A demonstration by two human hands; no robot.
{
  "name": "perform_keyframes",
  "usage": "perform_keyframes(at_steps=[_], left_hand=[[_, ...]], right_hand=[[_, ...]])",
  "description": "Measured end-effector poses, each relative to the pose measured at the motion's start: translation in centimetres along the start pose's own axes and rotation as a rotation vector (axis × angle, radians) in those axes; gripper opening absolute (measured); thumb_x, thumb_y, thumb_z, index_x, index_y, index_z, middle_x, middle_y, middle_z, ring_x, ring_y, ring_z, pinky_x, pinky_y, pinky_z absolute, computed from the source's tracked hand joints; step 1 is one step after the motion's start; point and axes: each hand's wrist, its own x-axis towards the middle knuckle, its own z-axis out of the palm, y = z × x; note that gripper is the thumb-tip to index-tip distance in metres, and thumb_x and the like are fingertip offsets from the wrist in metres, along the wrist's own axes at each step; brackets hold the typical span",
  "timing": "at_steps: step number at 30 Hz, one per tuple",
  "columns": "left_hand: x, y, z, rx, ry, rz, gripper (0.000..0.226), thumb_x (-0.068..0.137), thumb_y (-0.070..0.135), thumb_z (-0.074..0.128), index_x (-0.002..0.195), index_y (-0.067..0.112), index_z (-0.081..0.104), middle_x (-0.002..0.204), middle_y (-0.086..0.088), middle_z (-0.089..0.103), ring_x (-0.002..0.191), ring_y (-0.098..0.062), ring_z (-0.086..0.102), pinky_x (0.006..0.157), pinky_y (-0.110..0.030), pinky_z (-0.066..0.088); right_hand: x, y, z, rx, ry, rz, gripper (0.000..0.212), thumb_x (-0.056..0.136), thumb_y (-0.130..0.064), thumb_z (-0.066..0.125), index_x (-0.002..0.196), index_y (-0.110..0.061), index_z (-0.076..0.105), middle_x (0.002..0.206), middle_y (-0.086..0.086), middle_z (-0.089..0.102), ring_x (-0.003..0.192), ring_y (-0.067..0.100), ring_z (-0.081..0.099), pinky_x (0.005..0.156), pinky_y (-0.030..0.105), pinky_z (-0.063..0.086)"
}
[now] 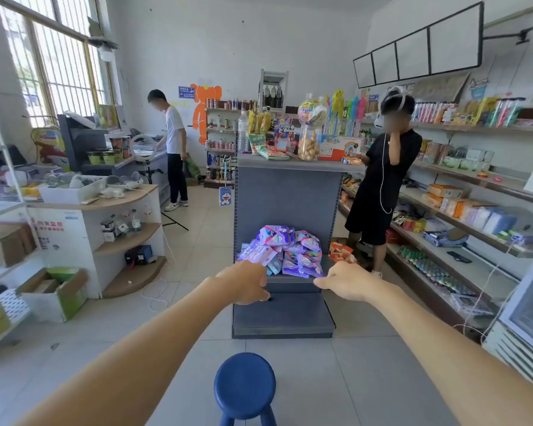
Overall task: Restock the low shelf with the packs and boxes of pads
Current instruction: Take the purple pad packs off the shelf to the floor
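In the lower middle of the frame, my left hand [243, 282] and right hand [342, 282] reach apart, loosely curled and seemingly empty, either side of the packs [285, 252] heaped untidily on the low shelf [293, 285], probably to gather them.

One wide-angle head camera faces forward and slightly down at the grey metal shelf unit [285, 195] from some way back, above a round blue plastic stool [244, 385].

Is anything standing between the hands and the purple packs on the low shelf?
Nothing visible does. The left hand and right hand are just in front of the purple packs. A blue stool stands on the floor nearer the person.
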Motion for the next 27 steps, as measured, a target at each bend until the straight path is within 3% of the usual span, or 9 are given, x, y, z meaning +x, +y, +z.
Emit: perform_keyframes(at_steps=[4, 8, 13, 17, 21, 24, 27], left_hand=[[1.8, -1.2, 1.4, -0.025, 0.032, -0.002, 0.032, 0.092, 0.036, 0.052, 0.115, 0.014, 0.058, 0.115, -0.009, 0.058, 0.099, -0.029, 0.057, 0.079, -0.032, 0.045], [4.9, -2.0, 2.6, -0.097, 0.064, 0.012, 0.026, 0.090, 0.033, 0.051, 0.113, 0.022, 0.057, 0.118, -0.001, 0.060, 0.104, -0.026, 0.058, 0.085, -0.035, 0.048], [11.6, -1.6, 3.6, -0.085, 0.054, -0.010, 0.025, 0.089, 0.031, 0.050, 0.110, 0.020, 0.058, 0.113, -0.003, 0.061, 0.100, -0.028, 0.059, 0.081, -0.035, 0.048], [18.4, -0.2, 4.1, -0.066, 0.028, -0.033, 0.024, 0.090, 0.029, 0.049, 0.106, 0.015, 0.061, 0.110, -0.007, 0.062, 0.098, -0.031, 0.059, 0.079, -0.033, 0.047], [26.3, 1.0, 4.1, -0.084, 0.005, -0.066, 0.020, 0.090, 0.029, 0.047, 0.101, 0.015, 0.057, 0.105, -0.005, 0.060, 0.094, -0.032, 0.057, 0.075, -0.033, 0.046], [32.1, 1.7, 3.9, -0.105, -0.020, -0.092, 0.010, 0.089, 0.027, 0.047, 0.092, 0.019, 0.052, 0.094, -0.005, 0.053, 0.091, -0.034, 0.055, 0.065, -0.029, 0.038], [37.5, 2.0, 3.8, -0.154, -0.016, -0.123, 0.014, 0.089, 0.023, 0.046, 0.098, 0.018, 0.055, 0.103, -0.009, 0.060, 0.093, -0.035, 0.056, 0.065, -0.028, 0.036]], right_hand=[[1.8, 0.2, 1.2, 0.023, 0.056, -0.011, 0.041, 0.093, -0.043, 0.051, 0.068, -0.012, 0.042, 0.068, 0.004, 0.044, 0.062, 0.017, 0.044, 0.057, 0.028, 0.032], [4.6, 2.1, 2.4, 0.029, 0.142, -0.006, 0.048, 0.090, -0.042, 0.052, 0.095, 0.006, 0.058, 0.096, 0.018, 0.066, 0.087, 0.030, 0.061, 0.066, 0.033, 0.037], [10.5, 6.0, 3.2, 0.030, 0.119, 0.038, 0.038, 0.091, -0.042, 0.050, 0.077, -0.006, 0.049, 0.079, 0.015, 0.053, 0.071, 0.019, 0.046, 0.064, 0.032, 0.033], [17.0, 8.6, 2.1, 0.048, 0.108, 0.016, 0.038, 0.094, -0.044, 0.046, 0.077, -0.010, 0.046, 0.081, 0.010, 0.054, 0.073, 0.022, 0.050, 0.065, 0.033, 0.035], [24.4, 10.6, -0.4, 0.060, 0.111, -0.023, 0.043, 0.095, -0.042, 0.045, 0.088, -0.002, 0.058, 0.091, 0.014, 0.065, 0.087, 0.027, 0.062, 0.064, 0.033, 0.039], [29.4, 12.2, -2.3, 0.061, 0.086, -0.045, 0.036, 0.095, -0.042, 0.047, 0.083, -0.008, 0.054, 0.082, 0.009, 0.063, 0.072, 0.020, 0.058, 0.059, 0.029, 0.037], [34.8, 13.9, -4.1, 0.064, 0.098, -0.055, 0.036, 0.095, -0.043, 0.046, 0.082, -0.010, 0.051, 0.078, 0.004, 0.060, 0.069, 0.017, 0.053, 0.056, 0.029, 0.035]])
